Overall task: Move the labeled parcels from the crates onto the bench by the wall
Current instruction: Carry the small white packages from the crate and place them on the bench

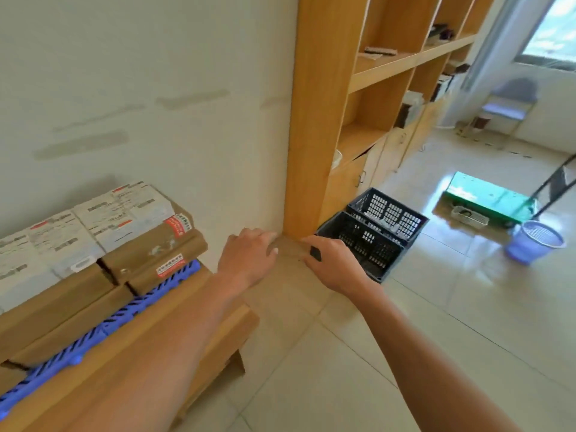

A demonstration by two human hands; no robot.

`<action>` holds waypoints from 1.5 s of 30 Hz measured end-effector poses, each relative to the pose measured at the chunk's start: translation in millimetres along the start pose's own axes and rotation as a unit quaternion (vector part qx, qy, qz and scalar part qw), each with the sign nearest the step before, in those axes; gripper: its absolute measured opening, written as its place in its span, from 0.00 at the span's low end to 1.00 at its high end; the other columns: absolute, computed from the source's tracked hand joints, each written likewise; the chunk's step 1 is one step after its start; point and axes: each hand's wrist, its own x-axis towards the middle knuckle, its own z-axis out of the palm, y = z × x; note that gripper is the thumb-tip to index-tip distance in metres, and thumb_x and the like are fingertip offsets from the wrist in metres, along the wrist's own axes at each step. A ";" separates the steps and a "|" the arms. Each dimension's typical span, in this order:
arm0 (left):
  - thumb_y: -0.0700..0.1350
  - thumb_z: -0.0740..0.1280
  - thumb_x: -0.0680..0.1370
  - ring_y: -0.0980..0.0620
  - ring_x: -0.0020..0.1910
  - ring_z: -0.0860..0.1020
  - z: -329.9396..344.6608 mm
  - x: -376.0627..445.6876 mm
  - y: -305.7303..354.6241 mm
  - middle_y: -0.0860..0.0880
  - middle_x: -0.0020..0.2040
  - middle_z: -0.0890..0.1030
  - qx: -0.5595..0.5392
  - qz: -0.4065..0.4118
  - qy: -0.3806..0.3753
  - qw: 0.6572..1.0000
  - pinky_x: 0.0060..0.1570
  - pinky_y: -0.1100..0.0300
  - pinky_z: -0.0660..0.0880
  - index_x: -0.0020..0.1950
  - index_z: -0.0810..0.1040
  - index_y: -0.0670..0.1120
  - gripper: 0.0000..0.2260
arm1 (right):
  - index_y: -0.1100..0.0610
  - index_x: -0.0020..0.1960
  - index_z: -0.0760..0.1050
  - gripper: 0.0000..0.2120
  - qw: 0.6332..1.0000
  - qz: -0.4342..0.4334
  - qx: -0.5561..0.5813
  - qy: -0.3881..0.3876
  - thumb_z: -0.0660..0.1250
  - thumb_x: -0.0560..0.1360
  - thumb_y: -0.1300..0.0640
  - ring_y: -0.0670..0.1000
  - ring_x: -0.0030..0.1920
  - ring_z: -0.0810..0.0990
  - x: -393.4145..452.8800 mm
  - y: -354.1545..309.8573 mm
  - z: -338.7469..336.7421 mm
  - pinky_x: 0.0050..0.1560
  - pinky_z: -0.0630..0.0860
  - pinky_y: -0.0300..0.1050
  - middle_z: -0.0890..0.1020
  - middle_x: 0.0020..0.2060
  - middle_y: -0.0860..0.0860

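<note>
Labeled parcels (pixel 103 232) sit stacked on a blue slatted tray (pixel 93 332) on the wooden bench (pixel 193 310), pushed against the wall so they stay squared.

Both hands reach toward the black crates (pixel 371 235) by the shelving unit (pixel 314 120); left hand (pixel 249 257) loosely curled and empty, right hand (pixel 330 263) curled with something small and dark at the thumb. Near crate's contents cannot be told; far crate shows something pale.

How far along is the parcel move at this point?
Done: several labeled parcels already sit stacked on the bench by the wall. In hand: nothing clearly; the left hand and right hand reach toward the near crate, the right apparently pinching a small dark item I cannot identify. Left: the far crate seems to hold something pale; the near crate's contents are unclear.
</note>
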 end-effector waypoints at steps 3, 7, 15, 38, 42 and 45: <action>0.54 0.59 0.84 0.47 0.70 0.71 21.2 39.1 51.9 0.50 0.72 0.75 -0.014 0.046 -0.012 0.999 0.67 0.48 0.69 0.75 0.71 0.51 0.20 | 0.51 0.71 0.74 0.19 0.998 0.058 0.011 0.024 0.65 0.80 0.51 0.51 0.65 0.77 -3.6 58.7 -25.3 0.65 0.75 0.48 0.80 0.65 0.48; 0.54 0.60 0.83 0.49 0.69 0.72 60.0 97.3 103.7 0.51 0.72 0.75 -0.048 0.080 -0.039 0.995 0.67 0.48 0.70 0.76 0.70 0.52 0.21 | 0.50 0.71 0.74 0.19 0.991 0.125 0.019 0.035 0.65 0.81 0.50 0.50 0.66 0.76 3.3 132.2 -48.5 0.65 0.74 0.47 0.79 0.67 0.47; 0.54 0.62 0.83 0.48 0.67 0.73 141.2 248.0 177.1 0.50 0.70 0.77 -0.097 0.112 -0.094 0.984 0.66 0.47 0.70 0.74 0.72 0.52 0.20 | 0.50 0.72 0.73 0.19 0.973 0.230 0.012 0.025 0.65 0.82 0.51 0.51 0.66 0.76 66.0 266.8 -87.0 0.62 0.73 0.44 0.78 0.67 0.48; 0.55 0.62 0.82 0.47 0.68 0.74 279.5 566.3 506.0 0.49 0.69 0.77 -0.074 0.150 -0.204 0.964 0.68 0.44 0.70 0.74 0.72 0.52 0.20 | 0.52 0.73 0.73 0.20 0.956 0.290 0.034 -0.018 0.64 0.82 0.52 0.52 0.70 0.73 174.9 674.6 -248.9 0.69 0.69 0.46 0.77 0.69 0.48; 0.55 0.62 0.82 0.47 0.69 0.73 300.0 613.6 534.4 0.49 0.70 0.76 -0.089 0.105 -0.212 0.968 0.68 0.45 0.69 0.74 0.72 0.52 0.20 | 0.52 0.73 0.72 0.20 0.960 0.270 0.028 -0.062 0.64 0.82 0.53 0.52 0.70 0.73 217.6 732.3 -274.0 0.68 0.68 0.45 0.76 0.70 0.49; 0.55 0.62 0.82 0.48 0.69 0.73 322.8 651.3 540.8 0.49 0.70 0.76 -0.103 0.062 -0.219 0.968 0.68 0.46 0.69 0.74 0.72 0.52 0.20 | 0.52 0.73 0.72 0.20 0.962 0.254 0.024 -0.098 0.64 0.82 0.53 0.52 0.69 0.74 255.3 771.5 -284.1 0.68 0.69 0.45 0.76 0.70 0.50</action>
